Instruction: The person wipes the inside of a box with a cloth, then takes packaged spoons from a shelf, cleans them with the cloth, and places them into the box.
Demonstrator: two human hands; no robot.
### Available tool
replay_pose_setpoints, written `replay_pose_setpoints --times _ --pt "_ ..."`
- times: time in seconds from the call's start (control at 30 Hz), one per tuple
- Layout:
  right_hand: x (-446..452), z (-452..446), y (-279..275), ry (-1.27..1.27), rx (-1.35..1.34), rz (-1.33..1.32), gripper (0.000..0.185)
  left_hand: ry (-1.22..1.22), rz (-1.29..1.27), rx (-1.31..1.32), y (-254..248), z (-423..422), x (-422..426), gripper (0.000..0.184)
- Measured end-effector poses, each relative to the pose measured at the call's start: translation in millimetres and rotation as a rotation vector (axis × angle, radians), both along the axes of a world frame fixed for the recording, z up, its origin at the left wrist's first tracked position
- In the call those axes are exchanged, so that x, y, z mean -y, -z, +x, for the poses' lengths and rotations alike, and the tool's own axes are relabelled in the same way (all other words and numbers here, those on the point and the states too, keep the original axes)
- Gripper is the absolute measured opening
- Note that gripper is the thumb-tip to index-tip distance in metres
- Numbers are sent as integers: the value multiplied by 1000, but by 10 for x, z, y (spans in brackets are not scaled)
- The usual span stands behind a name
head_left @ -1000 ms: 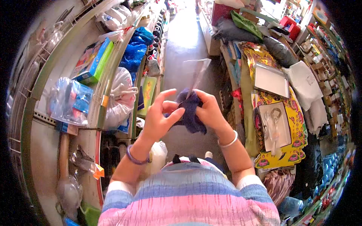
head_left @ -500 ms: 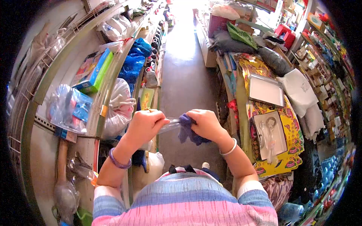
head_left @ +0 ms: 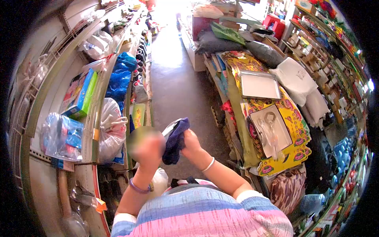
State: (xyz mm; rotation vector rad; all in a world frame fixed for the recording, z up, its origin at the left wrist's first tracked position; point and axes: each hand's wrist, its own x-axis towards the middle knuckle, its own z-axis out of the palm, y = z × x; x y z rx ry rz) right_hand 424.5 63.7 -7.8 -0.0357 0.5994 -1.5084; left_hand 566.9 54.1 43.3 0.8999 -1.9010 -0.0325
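A dark blue piece of soft cloth is held up in front of my chest, above the aisle floor. A pale, shiny strip shows along its upper left edge; I cannot make out its kind. My right hand, with a white bangle at the wrist, grips the cloth's right side, fingers partly hidden behind it. My left hand is at the cloth's left side, against its edge. A blur covers most of its fingers, so their grip is not visible.
Shelves on the left hold a tied white bag, a blue plastic bag and a green-and-blue box. On the right, a yellow patterned mat bears a white tray and an open box. The aisle runs ahead.
Clear plastic stretched between my hands is no longer seen that way. The cloth has turned and looks more spread, and my hands have come closer together. The view has shifted right.
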Motion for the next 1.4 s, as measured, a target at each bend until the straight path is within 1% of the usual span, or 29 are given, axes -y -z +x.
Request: replay_pose_setpoints --times 0.07,0.1,0.17,0.2,0.27,0.3,0.37,0.43,0.47,0.5,0.53,0.57,0.6,0.63,0.7,0.77,0.8,0.83,0.9,0.93,1.0,1.13,1.17,1.2,1.23,1.27,1.3,1.37,1.4 --pt "4 29 28 -65 160 67 12 61 60 -109 132 1 -13 9" --pt "-11 42 47 -32 100 42 10 90 96 -162 174 5 -33 8" --pt "-50 58 -6 28 -18 -4 7 66 184 -179 158 39 -65 6" --pt "-72 24 2 58 -176 -46 6 75 245 -224 126 82 -62 6" --pt "-36 -131 62 165 -784 -296 12 81 289 -266 14 137 -90 7" --pt "-16 -220 99 199 -1085 -422 15 48 158 -76 -57 212 -37 8" --pt "-85 -406 -109 214 -1522 -502 22 35 116 -5 -104 255 -11 9" --pt "-109 -506 -173 240 -1567 -453 25 31 78 47 -115 271 4 9" --pt "-113 -520 -157 286 -1568 -406 25 -5 137 -23 -98 227 -1 8" --pt "-103 -541 -148 338 -1572 -359 26 -25 129 -6 -109 230 -3 10" --pt "-84 -567 -94 407 -1458 -332 25 -11 97 -8 -119 258 14 7" --pt "-71 -604 -60 476 -1346 -302 23 -19 97 -41 -118 280 43 9" --pt "-84 -678 -46 407 -821 -180 17 -27 97 -75 -116 302 72 13" --pt "-140 -776 -31 288 -424 -247 17 -61 133 -138 -94 335 100 13" --pt "-171 -788 78 120 -187 -318 30 -73 222 -271 -89 345 86 13" --pt "-263 -566 22 -42 -141 -349 38 -13 329 -413 -159 189 8 13" --pt "-207 -466 170 -15 -181 -275 40 44 397 -492 -146 114 -41 12" --pt "-293 -355 30 -16 -90 -350 33 70 421 -496 -134 48 -86 11" --pt "-237 -315 -98 75 -366 -389 32 117 472 -500 -117 -33 -178 10" --pt "-220 -343 -100 141 -400 -393 28 155 531 -416 -122 5 -204 8" --pt "-159 -392 -114 271 -470 -410 23 224 712 -412 -117 -26 -250 10" --pt "-180 -457 -316 421 -974 -325 25 331 978 -366 -87 -33 -317 12" --pt "-168 -467 -315 503 -1014 -337 24 354 1036 -350 -79 -21 -324 12" --pt "-141 -480 -317 585 -1053 -348 24 338 1006 -239 -73 -1 -323 12" --pt "-121 -507 -316 668 -1092 -360 23 328 1015 -230 -81 3 -336 11" --pt "-132 -589 -291 698 -1296 -407 22 318 1024 -222 -104 1 -356 10" --pt "-133 -674 -295 656 -1210 -347 22 309 1034 -212 -131 6 -371 9" --pt "-106 -865 -319 572 -1039 -230 23 253 957 -151 -205 27 -389 9" --pt "-89 -974 -299 409 -819 -310 28 226 920 -121 -222 41 -397 8"
